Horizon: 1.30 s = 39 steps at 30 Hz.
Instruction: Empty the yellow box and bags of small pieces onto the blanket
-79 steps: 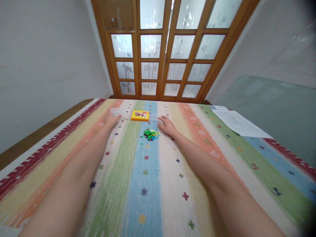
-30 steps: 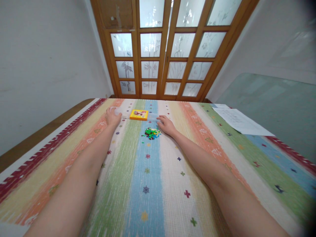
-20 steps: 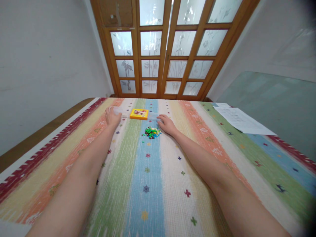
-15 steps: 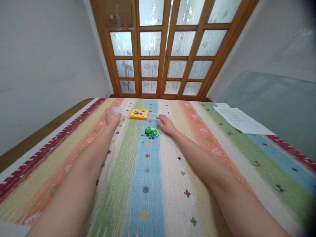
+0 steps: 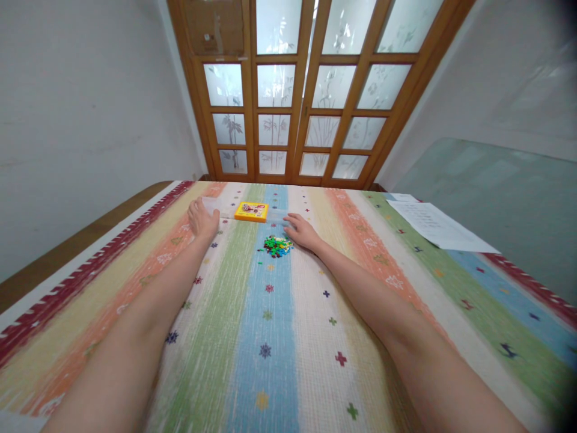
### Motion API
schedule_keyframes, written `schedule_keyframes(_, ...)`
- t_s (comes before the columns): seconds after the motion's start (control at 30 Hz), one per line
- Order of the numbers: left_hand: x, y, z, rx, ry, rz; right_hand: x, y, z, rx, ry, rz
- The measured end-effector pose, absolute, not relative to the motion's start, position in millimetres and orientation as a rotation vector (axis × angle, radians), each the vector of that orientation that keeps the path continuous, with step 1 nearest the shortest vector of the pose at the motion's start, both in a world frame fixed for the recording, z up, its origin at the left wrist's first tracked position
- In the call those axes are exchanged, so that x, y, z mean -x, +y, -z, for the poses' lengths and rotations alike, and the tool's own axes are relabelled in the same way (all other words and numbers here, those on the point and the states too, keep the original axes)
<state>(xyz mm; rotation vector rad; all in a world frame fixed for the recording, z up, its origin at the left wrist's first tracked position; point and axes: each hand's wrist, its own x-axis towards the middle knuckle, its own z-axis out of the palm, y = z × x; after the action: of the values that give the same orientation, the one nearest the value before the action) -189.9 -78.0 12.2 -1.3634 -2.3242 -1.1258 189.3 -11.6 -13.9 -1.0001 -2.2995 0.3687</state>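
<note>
A small yellow box [image 5: 251, 211] with a printed picture on top lies on the striped tablecloth, between my hands. Clear, crinkled plastic [image 5: 276, 216], apparently a bag, stretches out on both sides of the box; whether it runs beneath or behind the box I cannot tell. My left hand [image 5: 202, 219] is closed on the plastic's left end, thumb toward the box. At the other end, my right hand [image 5: 302, 231] pinches the plastic with its fingertips. Just in front of the box and left of my right hand lies a pile of tiny building bricks [image 5: 277, 246], green, blue, yellow, white and dark.
White printed sheets [image 5: 439, 225] lie at the table's right side. The striped tablecloth [image 5: 270, 373] covers the table, whose wooden edge shows on the left. Beyond the far edge stand wooden doors with glass panes [image 5: 276, 129]. A pale greenish panel [image 5: 487, 192] leans by the right wall.
Both hands and the yellow box have shifted very slightly left, the plastic still between the hands. The view has tilted up a little. The brick pile stays where it was.
</note>
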Motion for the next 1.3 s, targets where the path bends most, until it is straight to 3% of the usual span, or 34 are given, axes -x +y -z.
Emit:
schedule_keyframes(0.27,174.0,-75.7,0.5,1.72,-2.296,0.969,-165.2,-7.7,8.8,1.043,-2.43,-0.406)
schedule_keyframes(0.83,179.6,-76.0,5.9,1.776,-2.292,0.882,-109.8,4.4,15.7,1.034,-2.334,-0.458)
schedule_keyframes(1.3,82.5,-119.4,-10.5,2.868,-1.55,0.629,-230.9,-49.8,12.0,0.938,-2.235,-0.518)
